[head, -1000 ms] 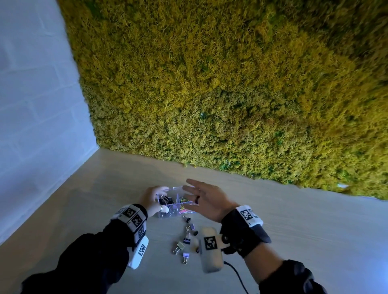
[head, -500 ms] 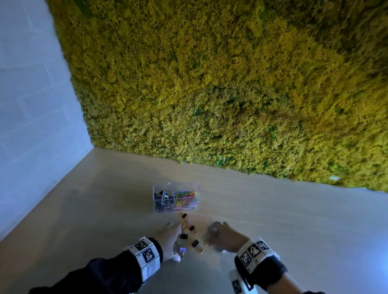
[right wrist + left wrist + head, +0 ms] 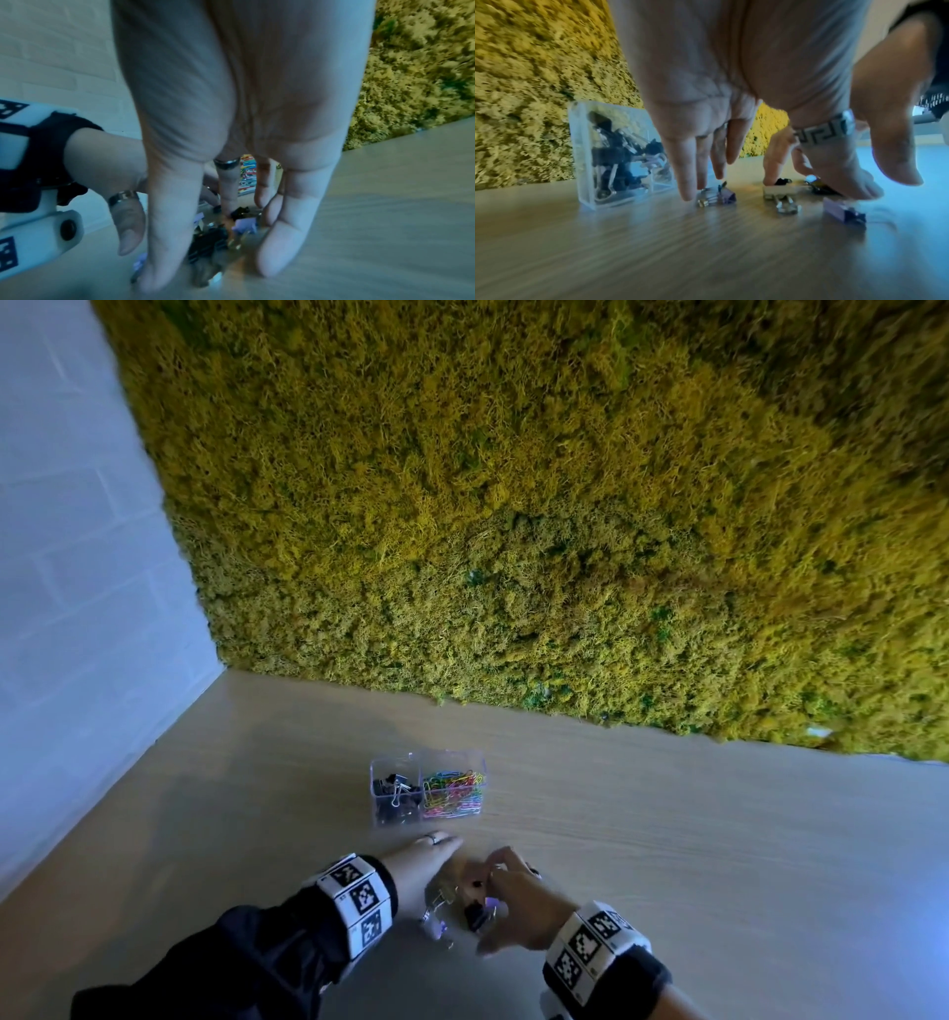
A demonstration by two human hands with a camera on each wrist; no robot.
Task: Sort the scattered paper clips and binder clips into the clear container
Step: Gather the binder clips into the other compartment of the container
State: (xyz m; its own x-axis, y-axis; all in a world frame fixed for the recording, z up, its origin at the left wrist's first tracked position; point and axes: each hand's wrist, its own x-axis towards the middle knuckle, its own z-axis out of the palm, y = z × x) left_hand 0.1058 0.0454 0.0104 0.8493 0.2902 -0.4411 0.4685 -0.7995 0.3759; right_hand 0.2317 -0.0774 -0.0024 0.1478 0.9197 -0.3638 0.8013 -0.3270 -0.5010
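Observation:
The clear container (image 3: 426, 816) stands on the wooden table, with black binder clips in its left half and coloured paper clips (image 3: 454, 791) in its right half. Just in front of it lie several loose binder clips, among them a black one (image 3: 475, 915) and a purple one (image 3: 722, 196). My left hand (image 3: 439, 852) reaches down beside them, its straight fingers (image 3: 686, 182) touching the table next to the purple clip. My right hand (image 3: 494, 879) hovers over the pile from the right, its fingers (image 3: 280, 249) spread round the clips and one fingertip on a black clip (image 3: 240, 212). Neither hand holds anything that I can see.
A yellow-green moss wall (image 3: 513, 505) rises behind the table. A white brick wall (image 3: 61, 608) closes off the left side. Bare wood (image 3: 719, 839) stretches to the right of the container and the clips.
One second ago both hands were at the container. They have since drawn back towards me and come down together over the loose binder clips.

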